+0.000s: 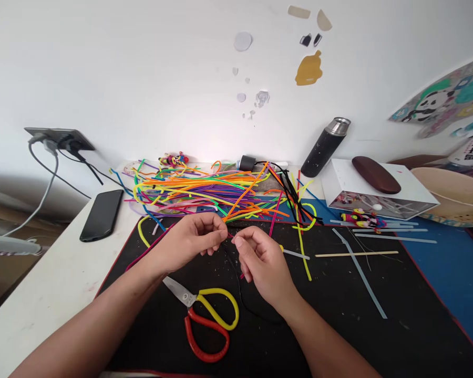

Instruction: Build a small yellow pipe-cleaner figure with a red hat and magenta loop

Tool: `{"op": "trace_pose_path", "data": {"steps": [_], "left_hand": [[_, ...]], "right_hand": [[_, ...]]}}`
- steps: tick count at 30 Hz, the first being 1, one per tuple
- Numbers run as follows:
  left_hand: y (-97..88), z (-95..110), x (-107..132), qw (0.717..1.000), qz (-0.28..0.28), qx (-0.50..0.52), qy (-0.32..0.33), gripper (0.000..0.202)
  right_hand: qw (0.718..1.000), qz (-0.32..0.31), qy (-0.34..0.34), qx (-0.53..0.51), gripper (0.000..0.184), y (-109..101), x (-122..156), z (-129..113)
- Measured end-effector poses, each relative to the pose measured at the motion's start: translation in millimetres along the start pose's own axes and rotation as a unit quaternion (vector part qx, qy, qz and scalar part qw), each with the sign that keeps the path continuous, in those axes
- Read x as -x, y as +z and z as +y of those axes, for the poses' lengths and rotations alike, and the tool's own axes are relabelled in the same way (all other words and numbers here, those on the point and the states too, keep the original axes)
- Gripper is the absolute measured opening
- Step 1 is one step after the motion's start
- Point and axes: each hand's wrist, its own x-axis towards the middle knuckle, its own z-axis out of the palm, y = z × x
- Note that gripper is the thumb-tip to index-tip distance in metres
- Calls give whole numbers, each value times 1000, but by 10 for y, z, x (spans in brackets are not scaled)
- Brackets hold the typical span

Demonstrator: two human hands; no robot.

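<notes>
My left hand (195,239) and my right hand (260,260) meet over a black mat (339,315), fingertips almost touching. Both are closed in a pinch on a thin pink pipe cleaner (150,249) that trails left from the left hand across the mat. A thin black strand (240,294) hangs down from between the hands and curves over the mat. Just below them lie scissors (207,317) with one yellow and one red handle. A big heap of coloured pipe cleaners (205,194) lies just beyond the hands.
A black phone (101,214) lies at the left on the white table. A black flask (325,147) stands at the back. To the right are a white box (378,197) with a brown case on it, a bowl (453,194), and loose grey sticks (360,273).
</notes>
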Motion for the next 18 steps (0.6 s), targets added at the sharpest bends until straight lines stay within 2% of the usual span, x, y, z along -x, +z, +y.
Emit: {"op": "trace_pose_path", "data": {"steps": [18], "left_hand": [[9,-97,-11,999,-28,13,13,27]], "right_hand": [[1000,-2,-1,-3,31,-24,-12,-6]]}}
